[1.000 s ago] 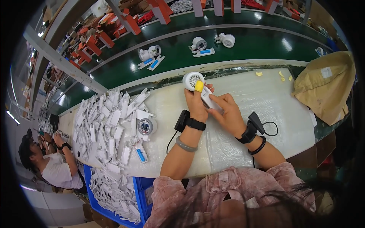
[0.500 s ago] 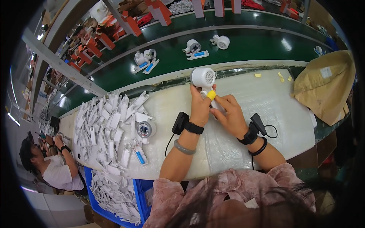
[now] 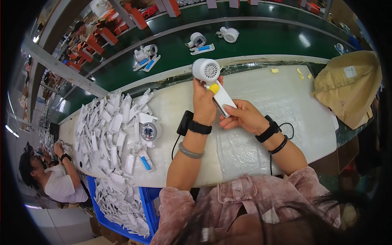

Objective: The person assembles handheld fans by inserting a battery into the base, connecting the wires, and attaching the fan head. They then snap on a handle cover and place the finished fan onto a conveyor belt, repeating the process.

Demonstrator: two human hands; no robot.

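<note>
White hair dryer [image 3: 207, 71] had come up higher since a second ago, so we'd lifted it off the bench. Our left hand [image 3: 204, 102] gripped its neck; our right hand [image 3: 241, 116] pinched the handle's end.

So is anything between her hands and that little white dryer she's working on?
No, nothing visible. The left hand grips the white hair dryer just below its round head, and the right hand holds the lower end of the handle. Both touch it directly, raised above the white table.
</note>
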